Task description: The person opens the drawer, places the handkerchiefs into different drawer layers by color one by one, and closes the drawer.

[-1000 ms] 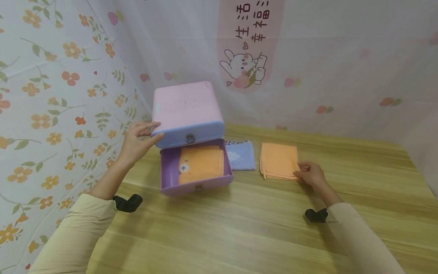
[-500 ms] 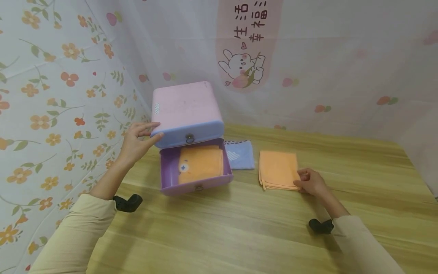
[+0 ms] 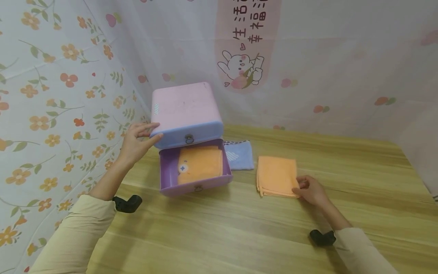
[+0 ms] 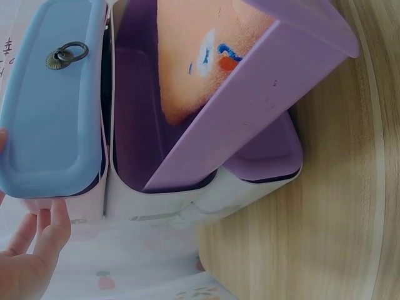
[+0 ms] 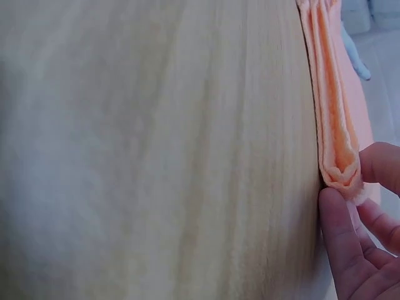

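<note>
My left hand point(image 3: 134, 144) rests on the upper left corner of a small pink drawer box point(image 3: 186, 102), fingers at its top and thumb by the blue drawer front point(image 4: 53, 106). Below that, a purple drawer point(image 3: 169, 167) is pulled out, with an orange towel bearing an embroidered face point(image 3: 202, 163) lying folded in it. On the table to the right is a second folded orange towel point(image 3: 276, 177). My right hand point(image 3: 313, 190) pinches its near right corner between thumb and fingers; the stacked folds point(image 5: 334, 137) show in the right wrist view.
A folded blue towel point(image 3: 242, 155) lies just right of the purple drawer, partly hidden behind it. The wooden table point(image 3: 219, 232) meets a printed curtain point(image 3: 308, 57) at the back and a floral one point(image 3: 54, 125) on the left.
My right hand has drawn the second orange towel along the table toward me and slightly left. My left hand has stayed at the box corner.
</note>
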`<state>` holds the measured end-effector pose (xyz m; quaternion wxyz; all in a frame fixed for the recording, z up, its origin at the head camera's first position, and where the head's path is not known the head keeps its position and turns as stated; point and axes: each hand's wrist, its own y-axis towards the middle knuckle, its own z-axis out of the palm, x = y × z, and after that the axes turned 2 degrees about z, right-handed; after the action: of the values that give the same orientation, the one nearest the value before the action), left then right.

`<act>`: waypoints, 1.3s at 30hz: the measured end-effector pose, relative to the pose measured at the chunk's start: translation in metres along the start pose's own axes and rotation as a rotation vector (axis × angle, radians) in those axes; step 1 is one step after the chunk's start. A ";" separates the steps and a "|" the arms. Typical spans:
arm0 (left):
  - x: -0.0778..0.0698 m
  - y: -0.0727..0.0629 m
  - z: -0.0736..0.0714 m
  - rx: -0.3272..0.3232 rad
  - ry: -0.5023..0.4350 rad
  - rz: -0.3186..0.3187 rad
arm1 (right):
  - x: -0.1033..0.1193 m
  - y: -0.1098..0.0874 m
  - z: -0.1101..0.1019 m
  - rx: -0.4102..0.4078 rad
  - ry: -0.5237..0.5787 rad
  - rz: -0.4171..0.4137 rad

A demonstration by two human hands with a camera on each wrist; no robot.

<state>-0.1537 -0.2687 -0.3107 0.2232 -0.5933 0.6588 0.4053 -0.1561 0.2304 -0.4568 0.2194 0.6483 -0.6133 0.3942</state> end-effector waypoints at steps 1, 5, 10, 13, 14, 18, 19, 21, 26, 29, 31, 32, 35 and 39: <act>0.000 0.000 0.000 -0.001 -0.002 0.001 | 0.000 -0.001 0.001 -0.004 0.001 0.000; 0.000 0.000 0.000 0.000 -0.004 -0.001 | 0.002 -0.006 0.005 -0.009 0.028 -0.004; 0.001 -0.001 0.000 -0.002 -0.004 -0.008 | 0.004 -0.014 0.011 0.011 0.069 0.000; 0.001 0.000 0.000 -0.008 -0.003 -0.004 | 0.004 -0.018 0.014 0.019 0.096 -0.005; 0.001 0.000 0.000 -0.008 -0.003 -0.003 | 0.003 -0.019 0.015 0.018 0.106 -0.003; 0.001 0.000 0.000 -0.007 -0.001 -0.005 | 0.003 -0.024 0.019 0.020 0.143 0.007; 0.001 0.000 0.000 -0.006 0.001 -0.008 | 0.003 -0.026 0.019 0.021 0.155 0.016; 0.000 0.000 0.000 -0.004 0.000 -0.011 | 0.003 -0.028 0.020 0.026 0.172 0.031; 0.000 -0.001 0.000 -0.005 0.000 -0.010 | 0.002 -0.030 0.021 0.030 0.228 0.062; -0.001 -0.002 0.000 -0.007 0.002 -0.007 | 0.000 -0.029 0.021 0.033 0.286 0.085; -0.001 -0.002 0.000 -0.005 0.001 -0.009 | -0.002 -0.028 0.020 0.034 0.330 0.112; -0.001 -0.002 0.000 -0.006 0.001 -0.013 | -0.003 -0.028 0.019 0.038 0.356 0.126; -0.002 -0.002 0.000 -0.001 0.001 -0.017 | -0.003 -0.026 0.017 0.054 0.419 0.173; -0.001 -0.001 -0.001 0.005 -0.001 -0.017 | -0.001 -0.022 0.015 0.073 0.449 0.217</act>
<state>-0.1521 -0.2688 -0.3100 0.2282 -0.5984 0.6544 0.4020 -0.1310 0.2227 -0.4624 0.2829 0.4825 -0.6006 0.5713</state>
